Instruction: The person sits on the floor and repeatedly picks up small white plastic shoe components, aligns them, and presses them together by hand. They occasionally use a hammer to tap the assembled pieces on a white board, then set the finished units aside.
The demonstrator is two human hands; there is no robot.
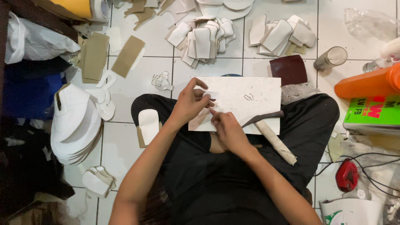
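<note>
A white rectangular board [254, 93] rests across my lap. My left hand [189, 103] pinches a small white cut piece [211, 95] against the board's left part. My right hand [227, 129] presses its fingertips on the board just below that piece. A wooden-handled knife [273, 135] with a dark blade lies along the board's lower right edge, untouched. A small wire clip [248, 96] lies on the board's middle.
Piles of white cut pieces [206, 37] and more [281, 35] lie on the tiled floor ahead. A stack of white insoles [75, 125] is at left, tan sheets [110, 56] beyond. A dark red square [288, 69], a glass [331, 57], an orange bottle [366, 83] and a red tool [346, 175] lie at right.
</note>
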